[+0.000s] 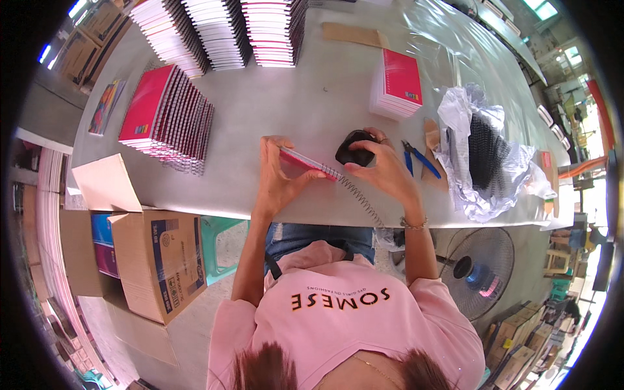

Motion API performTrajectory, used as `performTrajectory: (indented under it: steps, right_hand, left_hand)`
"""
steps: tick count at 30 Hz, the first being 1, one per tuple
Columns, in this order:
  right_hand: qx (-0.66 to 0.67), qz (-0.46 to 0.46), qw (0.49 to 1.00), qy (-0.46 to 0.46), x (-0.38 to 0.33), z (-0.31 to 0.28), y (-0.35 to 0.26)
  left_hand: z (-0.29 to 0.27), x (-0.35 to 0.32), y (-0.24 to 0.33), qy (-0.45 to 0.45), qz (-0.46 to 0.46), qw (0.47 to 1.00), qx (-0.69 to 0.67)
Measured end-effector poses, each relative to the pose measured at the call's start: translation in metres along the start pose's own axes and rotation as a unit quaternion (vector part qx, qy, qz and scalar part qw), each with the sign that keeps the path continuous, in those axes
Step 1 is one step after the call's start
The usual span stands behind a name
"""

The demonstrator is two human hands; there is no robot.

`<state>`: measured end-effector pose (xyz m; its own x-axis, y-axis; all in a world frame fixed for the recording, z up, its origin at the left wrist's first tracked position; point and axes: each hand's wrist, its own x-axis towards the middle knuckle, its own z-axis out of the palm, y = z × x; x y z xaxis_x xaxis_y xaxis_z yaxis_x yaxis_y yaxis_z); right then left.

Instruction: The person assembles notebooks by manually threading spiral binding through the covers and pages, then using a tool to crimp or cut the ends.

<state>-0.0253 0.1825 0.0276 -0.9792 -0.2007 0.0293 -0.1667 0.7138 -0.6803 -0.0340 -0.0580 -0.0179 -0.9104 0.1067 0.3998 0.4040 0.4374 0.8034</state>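
My left hand [276, 179] grips a thin notebook [302, 159] with a red cover, tilted with its spine edge toward my right. A dark wire spiral coil [361, 198] sits partly in the notebook's edge holes. Its loose length trails down to the right over the table's front edge. My right hand [390, 169] is closed round a smooth, rounded black device [354, 147], just right of the notebook's end; its exact kind does not show. Beside that hand lie blue-handled cutting pliers [421, 160].
Bound red notebooks [146, 114] stand stacked at left, more stacks [270, 32] behind. A red-topped pile [402, 81] sits back right. Black coils [484, 149] lie on crumpled white paper [455, 185]. An open carton [156, 260] stands lower left; a fan [478, 270] lower right.
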Motion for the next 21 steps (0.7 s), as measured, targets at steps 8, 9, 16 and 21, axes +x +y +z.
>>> performTrajectory:
  steps: [8, 9, 16, 21]
  right_hand:
    - [0.33, 0.013, 0.941, -0.074, -0.014, -0.01, 0.013]
    - [0.482, 0.04, 0.867, -0.118, -0.013, -0.015, 0.012]
    - [0.041, 0.036, 0.997, -0.048, -0.002, -0.017, -0.001]
    - [0.364, 0.061, 0.917, -0.15, -0.009, -0.023, -0.018]
  left_hand:
    - [0.005, -0.002, -0.003, 0.009, -0.041, 0.995, -0.09]
    - [0.005, -0.002, -0.004, 0.01, -0.036, 0.995, -0.088]
    - [0.006, -0.003, -0.013, -0.036, -0.087, 0.986, -0.137]
    - [0.009, -0.004, -0.021, -0.04, -0.075, 0.986, -0.14]
